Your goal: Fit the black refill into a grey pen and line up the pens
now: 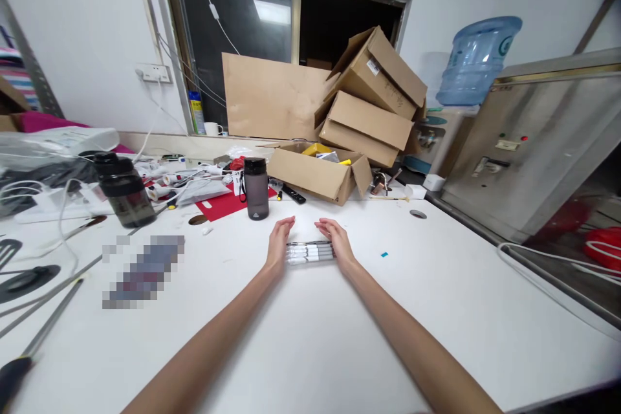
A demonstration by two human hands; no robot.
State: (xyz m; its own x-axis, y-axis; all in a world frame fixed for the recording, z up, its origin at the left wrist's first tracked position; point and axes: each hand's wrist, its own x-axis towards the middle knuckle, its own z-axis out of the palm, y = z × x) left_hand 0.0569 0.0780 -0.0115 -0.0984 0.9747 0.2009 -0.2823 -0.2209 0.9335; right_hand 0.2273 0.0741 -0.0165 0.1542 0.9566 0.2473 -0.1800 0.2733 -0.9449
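Observation:
Several pens [310, 252] with clear barrels and grey parts lie side by side in a row on the white table. At the row's left end is my left hand [279, 244], its fingers stretched forward and curving slightly inward. My right hand [338, 246] mirrors it at the right end, fingers extended, palm facing the pens. Both palms appear to touch the pen ends; neither hand is wrapped round them. The tips of the pens are partly hidden by the hands.
A dark water bottle [256, 189] stands beyond my left hand, near a remote [294, 194]. An open cardboard box [310, 171] sits behind. A second bottle [123, 191], a screwdriver [43, 330] and cables are leftward. A small blue scrap [384, 254] lies right.

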